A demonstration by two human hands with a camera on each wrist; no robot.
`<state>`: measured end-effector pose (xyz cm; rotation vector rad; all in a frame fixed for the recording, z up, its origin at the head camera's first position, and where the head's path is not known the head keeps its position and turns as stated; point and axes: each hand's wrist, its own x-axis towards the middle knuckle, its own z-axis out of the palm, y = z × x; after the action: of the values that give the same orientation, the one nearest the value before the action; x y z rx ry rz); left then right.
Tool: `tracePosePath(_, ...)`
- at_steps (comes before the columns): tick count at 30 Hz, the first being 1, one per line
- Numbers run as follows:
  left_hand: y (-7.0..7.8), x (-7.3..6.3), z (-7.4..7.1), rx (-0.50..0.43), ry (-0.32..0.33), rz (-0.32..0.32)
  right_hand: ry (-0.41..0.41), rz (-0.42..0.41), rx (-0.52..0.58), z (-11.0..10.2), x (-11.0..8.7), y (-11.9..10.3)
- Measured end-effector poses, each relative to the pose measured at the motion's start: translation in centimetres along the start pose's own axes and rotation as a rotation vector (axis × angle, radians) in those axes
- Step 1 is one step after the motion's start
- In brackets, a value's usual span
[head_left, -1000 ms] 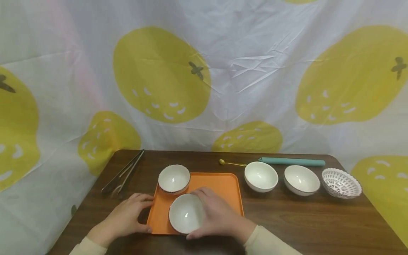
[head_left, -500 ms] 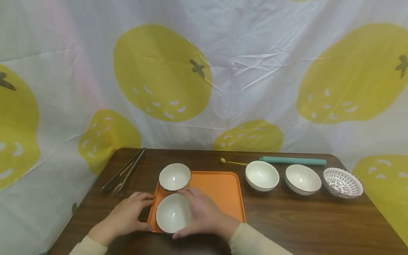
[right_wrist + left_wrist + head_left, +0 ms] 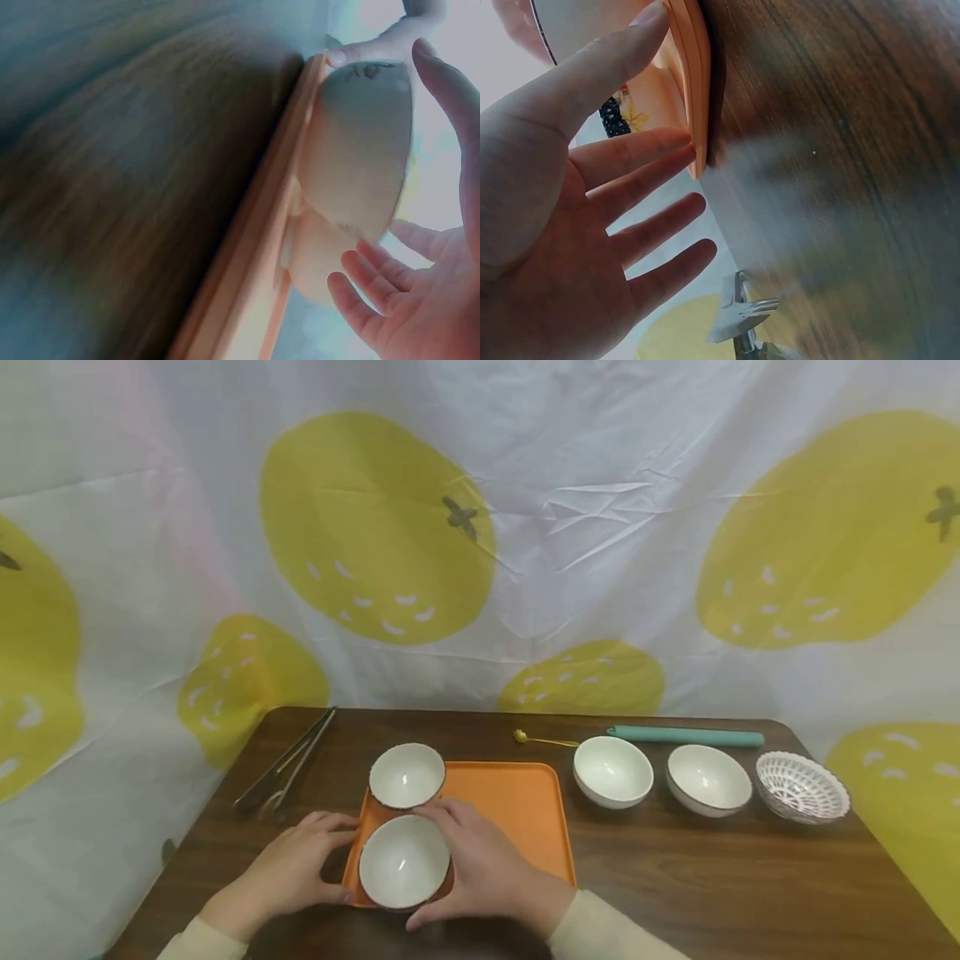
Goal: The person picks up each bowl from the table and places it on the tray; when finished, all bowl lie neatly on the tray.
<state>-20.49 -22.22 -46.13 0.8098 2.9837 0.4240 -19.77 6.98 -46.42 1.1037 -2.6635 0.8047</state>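
Near the front left of the orange tray (image 3: 517, 810) stands a white bowl (image 3: 403, 862) with a dark rim. A second white bowl (image 3: 407, 777) sits just behind it. My right hand (image 3: 491, 872) is beside the front bowl, its fingers spread and the thumb standing off the wall in the right wrist view. At the tray's left edge is my left hand (image 3: 288, 868). In the left wrist view its thumb (image 3: 641, 37) and forefinger (image 3: 630, 154) lie right at the tray rim, while the other fingers extend past it.
Metal tongs (image 3: 288, 764) lie at the left, with a fork (image 3: 746, 319) visible in the left wrist view. To the right are two white bowls (image 3: 613, 772), (image 3: 708, 781), a patterned bowl (image 3: 802, 787), a gold spoon (image 3: 546, 741) and a teal stick (image 3: 686, 737).
My right hand has moved the front bowl left across the tray and then loosened from it. My left hand has stayed at the tray's edge.
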Motion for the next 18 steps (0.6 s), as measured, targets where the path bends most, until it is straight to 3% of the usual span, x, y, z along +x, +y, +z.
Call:
tracePosePath(10,0.1,0.1,-0.1,-0.001,-0.010,-0.010,0.053,0.144,-0.008,-4.7,-3.1,3.4)
tracePosePath(18,0.2,0.1,-0.1,-0.004,-0.013,-0.002,0.164,0.182,-0.117,-8.8,-5.5,8.9)
